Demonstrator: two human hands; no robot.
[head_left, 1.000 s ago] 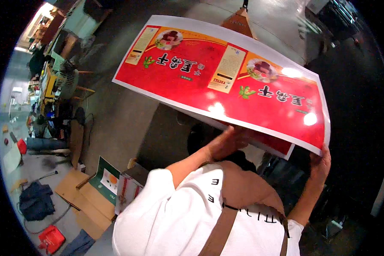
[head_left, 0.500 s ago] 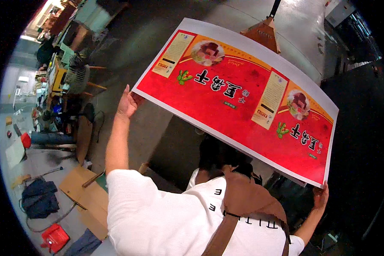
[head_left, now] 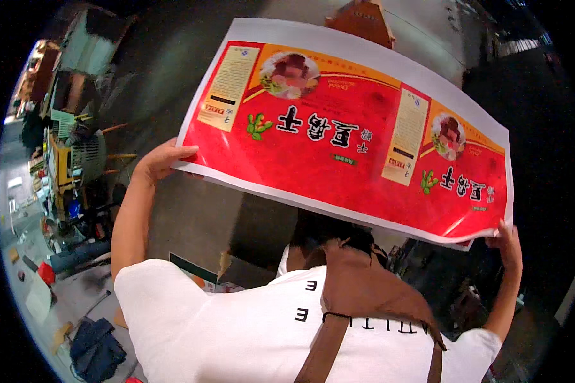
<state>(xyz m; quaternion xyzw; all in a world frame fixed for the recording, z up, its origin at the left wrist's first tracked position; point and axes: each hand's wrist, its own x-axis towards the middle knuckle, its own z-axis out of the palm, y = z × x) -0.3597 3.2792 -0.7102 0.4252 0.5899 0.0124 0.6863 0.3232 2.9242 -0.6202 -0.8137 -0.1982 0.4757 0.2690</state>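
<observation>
A large printed sheet [head_left: 300,156] is stretched out in front of me, red with an orange band, food pictures and a white border. My left hand [head_left: 160,161] grips its near left corner, thumb on top and the other fingers beneath. At the near right corner, my right hand [head_left: 505,237] pinches the border, and the edge there curls up. A bit of another red-and-white edge shows under that corner; whether it is a second sheet, I cannot tell. Most of what lies below the sheet is hidden.
Beyond the far edge stands a brown wedge-shaped object [head_left: 364,22]. Chairs, including a pale slatted one [head_left: 88,156], and a cluttered workbench line the left. Dark cloth [head_left: 97,350] lies at the lower left. I wear a brown apron [head_left: 370,284].
The sheet has shifted a little left, and its near right corner has curled up. My left hand has moved left and down, its thumb now over the border; my right hand has risen slightly.
</observation>
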